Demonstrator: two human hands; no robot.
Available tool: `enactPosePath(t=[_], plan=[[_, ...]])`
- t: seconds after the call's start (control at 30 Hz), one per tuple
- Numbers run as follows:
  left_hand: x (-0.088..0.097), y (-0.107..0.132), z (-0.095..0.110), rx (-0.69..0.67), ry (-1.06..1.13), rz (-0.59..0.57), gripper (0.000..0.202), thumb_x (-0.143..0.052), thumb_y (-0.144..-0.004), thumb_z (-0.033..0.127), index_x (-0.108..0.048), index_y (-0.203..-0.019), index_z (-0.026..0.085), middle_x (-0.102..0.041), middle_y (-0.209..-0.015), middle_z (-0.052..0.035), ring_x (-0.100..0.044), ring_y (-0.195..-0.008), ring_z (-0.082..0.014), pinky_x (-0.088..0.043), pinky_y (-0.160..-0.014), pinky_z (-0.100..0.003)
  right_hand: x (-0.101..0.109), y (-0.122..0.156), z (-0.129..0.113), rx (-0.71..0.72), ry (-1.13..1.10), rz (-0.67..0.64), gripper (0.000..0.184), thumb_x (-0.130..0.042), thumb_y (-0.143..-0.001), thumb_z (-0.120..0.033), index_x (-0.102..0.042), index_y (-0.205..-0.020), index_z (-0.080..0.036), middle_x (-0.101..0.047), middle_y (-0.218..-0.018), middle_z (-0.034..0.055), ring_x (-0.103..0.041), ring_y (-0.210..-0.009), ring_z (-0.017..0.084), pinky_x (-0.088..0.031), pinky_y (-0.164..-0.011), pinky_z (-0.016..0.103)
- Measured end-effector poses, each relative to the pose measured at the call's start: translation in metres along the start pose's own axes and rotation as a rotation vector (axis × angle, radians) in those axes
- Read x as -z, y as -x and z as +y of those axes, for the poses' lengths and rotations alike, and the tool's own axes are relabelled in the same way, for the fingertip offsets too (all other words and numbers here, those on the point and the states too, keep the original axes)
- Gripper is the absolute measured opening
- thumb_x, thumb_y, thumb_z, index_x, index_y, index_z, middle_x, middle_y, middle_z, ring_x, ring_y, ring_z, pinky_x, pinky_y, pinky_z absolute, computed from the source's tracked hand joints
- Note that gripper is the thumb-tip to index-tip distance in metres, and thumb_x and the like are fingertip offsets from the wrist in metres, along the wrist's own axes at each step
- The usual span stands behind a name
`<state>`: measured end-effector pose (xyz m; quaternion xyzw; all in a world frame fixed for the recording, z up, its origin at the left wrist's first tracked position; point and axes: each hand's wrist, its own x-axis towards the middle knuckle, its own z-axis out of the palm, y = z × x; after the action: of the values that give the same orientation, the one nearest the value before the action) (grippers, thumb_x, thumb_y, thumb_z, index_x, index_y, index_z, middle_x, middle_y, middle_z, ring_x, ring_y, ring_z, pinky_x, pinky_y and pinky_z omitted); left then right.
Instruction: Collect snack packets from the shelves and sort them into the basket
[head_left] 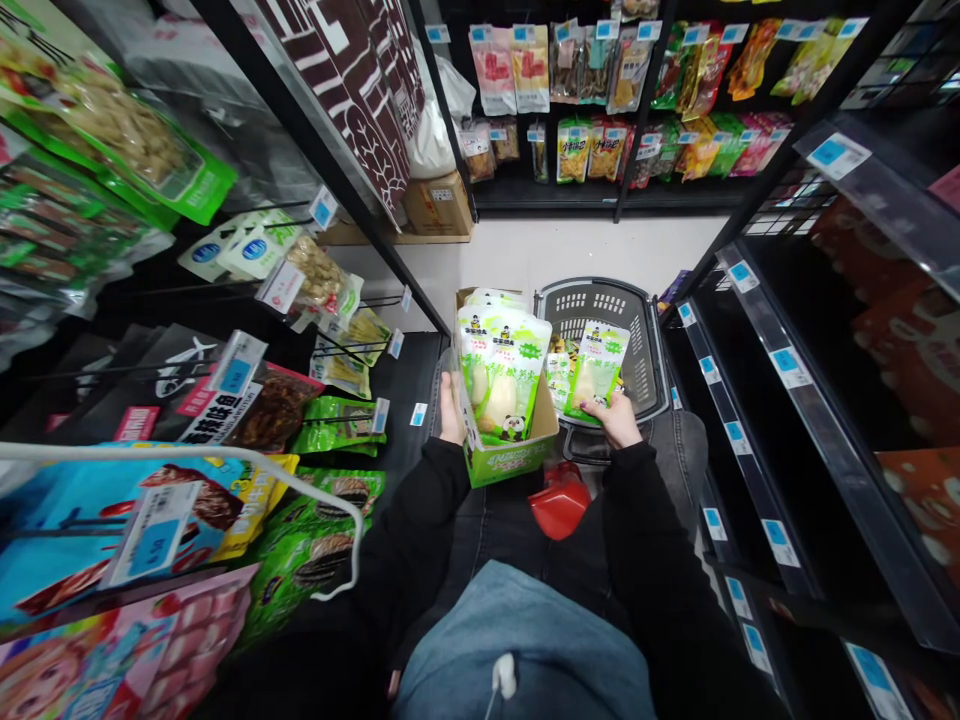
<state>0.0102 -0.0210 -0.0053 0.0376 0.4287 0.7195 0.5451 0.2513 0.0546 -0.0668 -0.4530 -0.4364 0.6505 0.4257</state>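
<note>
My left hand point(451, 412) grips the left side of a green cardboard box point(504, 458) that rests on my lap and holds several upright green-and-white snack packets point(501, 362). My right hand point(619, 418) is closed on the bottom edge of one such packet point(598, 370), held upright just right of the box, over the near rim of a grey shopping basket point(645, 330). More of these packets lie in the gap between box and basket.
Hook racks of hanging snack bags line the left point(300, 280); dark shelves with blue price tags point(787, 365) run along the right. A red object point(559, 502) lies by my knees. A brown carton point(439, 203) stands on the floor ahead, before a far snack rack.
</note>
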Motion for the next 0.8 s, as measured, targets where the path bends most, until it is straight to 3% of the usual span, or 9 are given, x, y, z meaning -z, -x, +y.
enactPosePath(t=[0.23, 0.57, 0.8], plan=[[-0.01, 0.007, 0.004, -0.003, -0.012, 0.058, 0.054, -0.029, -0.09, 0.048, -0.048, -0.128, 0.015, -0.062, -0.115, -0.0044, -0.036, -0.129, -0.0199, -0.033, -0.108, -0.033, 0.005, -0.003, 0.003, 0.06, 0.032, 0.103, 0.05, -0.079, -0.046, -0.037, -0.064, -0.088, -0.013, -0.069, -0.084, 0.0061, -0.063, -0.075, 0.02, -0.051, -0.079, 0.04], [-0.029, 0.021, 0.013, 0.036, -0.047, 0.139, 0.054, -0.025, -0.092, 0.044, -0.045, -0.13, 0.012, -0.061, -0.115, -0.0048, -0.033, -0.131, -0.0188, -0.027, -0.111, -0.035, 0.003, 0.0, -0.003, 0.073, -0.038, 0.096, 0.047, -0.079, -0.047, -0.034, -0.063, -0.086, -0.014, -0.069, -0.083, 0.0048, -0.064, -0.075, 0.02, -0.052, -0.08, 0.04], [-0.02, 0.015, 0.009, 0.027, -0.014, 0.082, 0.056, -0.025, -0.091, 0.047, -0.043, -0.131, 0.012, -0.058, -0.121, -0.0054, -0.031, -0.132, -0.0201, -0.026, -0.112, -0.037, 0.002, 0.0, -0.005, 0.109, -0.169, 0.146, 0.048, -0.082, -0.044, -0.025, -0.064, -0.086, -0.013, -0.069, -0.088, 0.0086, -0.066, -0.079, 0.022, -0.052, -0.084, 0.042]])
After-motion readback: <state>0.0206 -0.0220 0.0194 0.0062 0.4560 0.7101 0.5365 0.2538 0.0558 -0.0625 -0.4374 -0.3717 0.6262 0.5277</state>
